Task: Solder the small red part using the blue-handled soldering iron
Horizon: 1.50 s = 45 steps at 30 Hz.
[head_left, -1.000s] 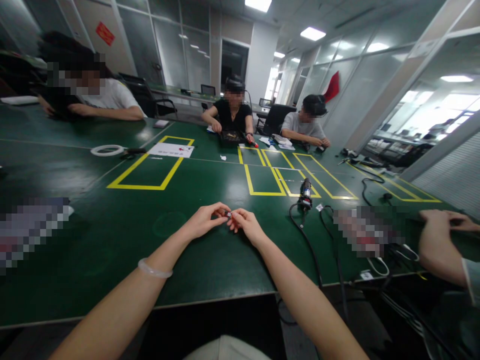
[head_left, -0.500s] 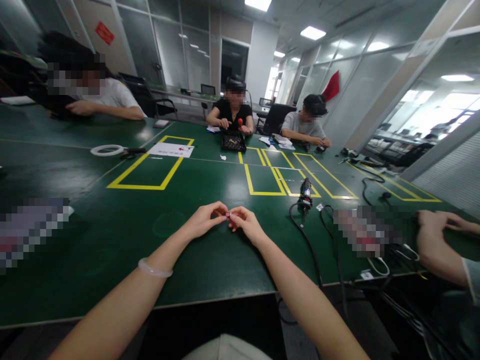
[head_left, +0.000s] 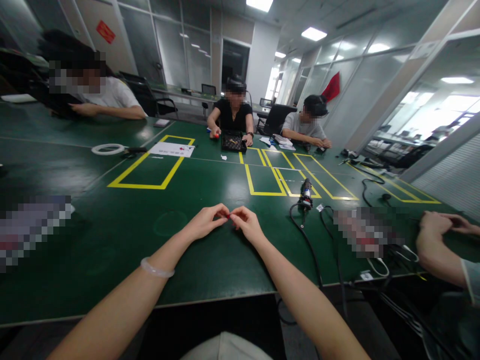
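My left hand (head_left: 206, 220) and my right hand (head_left: 245, 222) meet fingertip to fingertip just above the green table (head_left: 210, 270). Both are closed in a pinch around something tiny and reddish (head_left: 229, 216), mostly hidden by the fingers and too small to name. A pale translucent bangle (head_left: 157, 268) circles my left wrist. To the right of my right hand lies a black and silver cylindrical device (head_left: 306, 192) with a dark cable.
Yellow tape rectangles (head_left: 165, 170) mark the table. A printed sheet (head_left: 172, 149) and a white ring (head_left: 108, 149) lie left. Across the table, a person in black handles a black tray (head_left: 234, 141). Cables run at right, beside another person's hands (head_left: 437, 222).
My hands stay together, their fingertips shifted slightly; a reddish bit now shows between them. Across the table, the person in black has moved a red-tipped item from the tray's right to its left.
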Available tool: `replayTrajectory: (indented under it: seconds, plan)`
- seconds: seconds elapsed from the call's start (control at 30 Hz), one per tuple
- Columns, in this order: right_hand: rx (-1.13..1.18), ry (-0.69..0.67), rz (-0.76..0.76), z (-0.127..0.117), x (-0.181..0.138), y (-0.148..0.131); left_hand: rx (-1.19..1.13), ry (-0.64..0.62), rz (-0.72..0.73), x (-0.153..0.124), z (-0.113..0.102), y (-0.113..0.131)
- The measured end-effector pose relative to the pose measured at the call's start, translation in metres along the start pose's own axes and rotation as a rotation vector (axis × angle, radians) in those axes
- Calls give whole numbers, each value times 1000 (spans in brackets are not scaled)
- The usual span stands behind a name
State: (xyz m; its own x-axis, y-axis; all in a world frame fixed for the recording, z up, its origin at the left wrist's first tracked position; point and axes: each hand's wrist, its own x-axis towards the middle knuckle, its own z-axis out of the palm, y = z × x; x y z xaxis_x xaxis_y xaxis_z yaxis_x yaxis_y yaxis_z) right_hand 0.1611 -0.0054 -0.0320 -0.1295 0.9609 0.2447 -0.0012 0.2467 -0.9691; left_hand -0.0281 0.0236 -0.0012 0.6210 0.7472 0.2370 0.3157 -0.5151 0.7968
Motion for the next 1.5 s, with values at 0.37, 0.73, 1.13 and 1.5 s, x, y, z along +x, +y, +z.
replayTrajectory:
  seconds: [0.37, 0.73, 1.13, 1.5]
  plan:
    - [18, -32, 7, -1, 1, 3, 21, 87, 45, 1, -1, 4]
    - [-220, -51, -61, -2, -1, 5, 237, 90, 128, 0, 7, 23]
    - [-66, -48, -5, -4, 2, 5, 329, 88, 136, 1, 8, 24]
    - [-230, 164, -124, -37, 10, -18, 312, 127, 117, 1, -1, 21]
